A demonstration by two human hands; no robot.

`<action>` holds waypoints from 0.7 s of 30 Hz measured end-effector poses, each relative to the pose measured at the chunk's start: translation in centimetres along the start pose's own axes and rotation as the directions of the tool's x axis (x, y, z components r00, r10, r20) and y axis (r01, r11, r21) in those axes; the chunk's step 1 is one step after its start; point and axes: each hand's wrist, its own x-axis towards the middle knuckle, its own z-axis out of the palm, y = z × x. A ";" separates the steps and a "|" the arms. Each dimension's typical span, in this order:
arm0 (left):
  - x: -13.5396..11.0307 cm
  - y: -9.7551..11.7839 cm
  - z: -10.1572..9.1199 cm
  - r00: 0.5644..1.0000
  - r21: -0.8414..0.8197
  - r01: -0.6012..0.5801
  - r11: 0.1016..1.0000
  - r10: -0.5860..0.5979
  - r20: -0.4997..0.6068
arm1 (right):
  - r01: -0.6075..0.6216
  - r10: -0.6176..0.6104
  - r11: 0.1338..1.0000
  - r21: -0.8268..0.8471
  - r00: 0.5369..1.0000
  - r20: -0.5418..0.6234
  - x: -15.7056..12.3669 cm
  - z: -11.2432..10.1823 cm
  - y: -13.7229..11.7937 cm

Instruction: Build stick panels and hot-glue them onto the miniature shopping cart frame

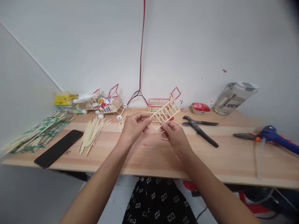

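Observation:
Between my two hands, a small slatted frame of thin wooden sticks (166,112) is held tilted above the table. My left hand (137,125) pinches its left end between thumb and fingers. At its lower edge, my right hand (172,133) grips it with thumb and forefinger. Partly hidden behind the frame stands a small stick basket with a red rim (158,102). A few short stick pieces (122,122) lie beyond my left hand.
Stick carts (109,104) holding bottle caps stand at the back left, near loose sticks (93,132), packaged chopsticks (35,130) and a black phone-like slab (59,147). Rightward are pliers (198,127), a red paint dish (200,108), a leaning tumbler (233,98) and a blue glue gun (271,133).

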 end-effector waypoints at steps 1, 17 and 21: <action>0.0 -0.2 0.1 1.000 -0.006 0.004 1.000 -0.004 0.001 | 0.007 -0.007 1.000 -0.003 1.000 -0.007 0.1 -0.1 0.1; 1.8 1.0 0.3 0.935 0.406 -0.313 0.859 0.354 -0.027 | 0.017 -0.023 0.995 -0.095 0.998 -0.065 0.4 -0.3 0.6; 2.1 0.6 0.4 0.921 0.465 -0.347 0.814 0.391 0.003 | 0.007 -0.011 0.997 -0.077 0.999 -0.051 0.5 -0.3 0.7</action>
